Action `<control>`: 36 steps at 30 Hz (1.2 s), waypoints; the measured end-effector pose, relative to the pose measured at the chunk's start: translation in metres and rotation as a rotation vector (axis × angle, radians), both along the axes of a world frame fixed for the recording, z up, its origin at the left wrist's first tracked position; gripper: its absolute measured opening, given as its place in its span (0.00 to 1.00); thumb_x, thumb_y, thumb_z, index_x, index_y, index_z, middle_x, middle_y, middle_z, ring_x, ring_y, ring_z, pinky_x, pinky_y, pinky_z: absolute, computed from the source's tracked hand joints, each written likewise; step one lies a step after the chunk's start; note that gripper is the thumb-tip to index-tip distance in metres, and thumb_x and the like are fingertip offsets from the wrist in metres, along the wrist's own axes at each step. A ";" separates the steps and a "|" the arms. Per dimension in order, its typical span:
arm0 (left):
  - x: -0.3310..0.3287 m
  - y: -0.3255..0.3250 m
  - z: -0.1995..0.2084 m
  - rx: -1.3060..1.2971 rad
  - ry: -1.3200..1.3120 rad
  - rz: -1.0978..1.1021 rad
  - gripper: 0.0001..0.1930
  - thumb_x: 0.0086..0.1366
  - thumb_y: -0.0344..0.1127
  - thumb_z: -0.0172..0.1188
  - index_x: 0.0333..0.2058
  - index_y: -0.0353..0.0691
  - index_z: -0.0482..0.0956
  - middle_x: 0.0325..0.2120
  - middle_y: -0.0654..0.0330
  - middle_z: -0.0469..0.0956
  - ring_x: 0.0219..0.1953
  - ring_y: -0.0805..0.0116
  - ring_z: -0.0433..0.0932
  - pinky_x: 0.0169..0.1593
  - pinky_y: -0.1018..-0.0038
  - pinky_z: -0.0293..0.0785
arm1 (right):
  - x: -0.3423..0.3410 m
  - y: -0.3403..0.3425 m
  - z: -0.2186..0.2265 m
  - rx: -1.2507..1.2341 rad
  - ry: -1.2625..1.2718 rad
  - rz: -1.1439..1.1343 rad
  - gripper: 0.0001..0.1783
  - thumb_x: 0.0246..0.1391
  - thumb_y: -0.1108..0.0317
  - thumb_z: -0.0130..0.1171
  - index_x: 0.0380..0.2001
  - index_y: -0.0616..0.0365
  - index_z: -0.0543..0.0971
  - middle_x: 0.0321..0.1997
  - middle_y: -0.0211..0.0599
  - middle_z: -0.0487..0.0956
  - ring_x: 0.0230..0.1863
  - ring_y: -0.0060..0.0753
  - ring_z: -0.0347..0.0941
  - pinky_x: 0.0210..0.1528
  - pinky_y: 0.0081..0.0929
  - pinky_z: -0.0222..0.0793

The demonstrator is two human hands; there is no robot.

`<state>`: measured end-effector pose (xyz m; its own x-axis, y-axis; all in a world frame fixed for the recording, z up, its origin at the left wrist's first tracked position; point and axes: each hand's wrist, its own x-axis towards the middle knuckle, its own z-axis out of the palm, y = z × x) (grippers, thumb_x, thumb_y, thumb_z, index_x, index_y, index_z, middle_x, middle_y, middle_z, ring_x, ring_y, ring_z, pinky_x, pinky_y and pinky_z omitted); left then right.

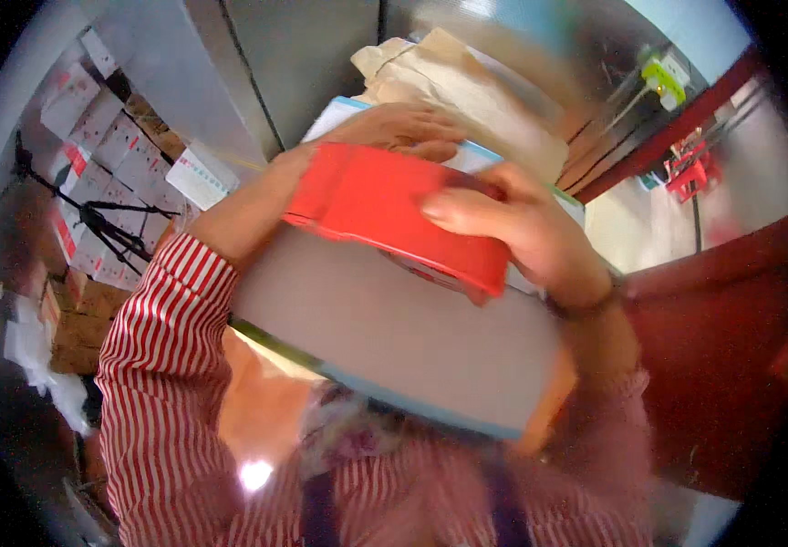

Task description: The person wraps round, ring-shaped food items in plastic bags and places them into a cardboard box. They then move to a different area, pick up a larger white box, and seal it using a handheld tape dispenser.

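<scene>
My right hand (526, 223) grips a red, box-shaped object (385, 196), its thumb lying across the top face. Slight blur and the angle hide what kind of thing it is. Beneath it a broad, flat pale-grey surface (394, 319) with a blue near edge slants in front of my body. Beyond the red object, my left hand (403, 128) lies flat with its fingers stretched out, over a white and blue-edged item (344, 111). The red object covers part of my left wrist.
Crumpled brown paper (467, 77) lies past my left hand. Grey metal panels (321, 64) rise behind. At left stand stacked white boxes (111, 191), a black tripod-like stand (107, 219) and a brown carton (84, 328). A green-and-white plug adapter (666, 84) sits at upper right, above a dark red surface (713, 346).
</scene>
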<state>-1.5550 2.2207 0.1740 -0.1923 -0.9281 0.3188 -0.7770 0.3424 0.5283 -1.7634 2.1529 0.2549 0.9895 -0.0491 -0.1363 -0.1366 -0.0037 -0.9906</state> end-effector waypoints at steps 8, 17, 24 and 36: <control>-0.027 0.003 0.016 0.086 -0.332 0.243 0.32 0.58 0.55 0.59 0.58 0.47 0.69 0.55 0.51 0.69 0.60 0.53 0.63 0.64 0.61 0.54 | -0.112 -0.054 0.011 -0.191 0.048 -0.118 0.18 0.49 0.57 0.62 0.28 0.66 0.80 0.23 0.27 0.76 0.25 0.16 0.68 0.27 0.20 0.63; -0.032 0.006 0.019 0.171 -0.338 0.350 0.29 0.58 0.52 0.58 0.58 0.53 0.70 0.56 0.52 0.68 0.61 0.50 0.62 0.64 0.61 0.56 | -0.243 -0.114 -0.031 -0.278 0.183 -0.522 0.16 0.31 0.60 0.68 0.16 0.64 0.79 0.12 0.23 0.70 0.14 0.13 0.61 0.16 0.18 0.52; -0.025 0.002 0.015 0.161 -0.084 0.377 0.21 0.61 0.45 0.55 0.52 0.44 0.75 0.49 0.54 0.73 0.51 0.58 0.71 0.56 0.67 0.67 | -0.249 -0.140 -0.043 -0.219 0.223 -0.404 0.18 0.28 0.59 0.67 0.17 0.65 0.79 0.09 0.22 0.67 0.12 0.13 0.61 0.14 0.19 0.51; 0.029 -0.005 0.017 0.315 -0.291 1.281 0.28 0.64 0.59 0.49 0.46 0.38 0.78 0.39 0.49 0.80 0.39 0.53 0.78 0.45 0.66 0.70 | -0.312 -0.173 -0.217 -0.285 0.069 -0.289 0.22 0.25 0.59 0.73 0.26 0.60 0.82 0.22 0.32 0.78 0.22 0.24 0.71 0.22 0.22 0.60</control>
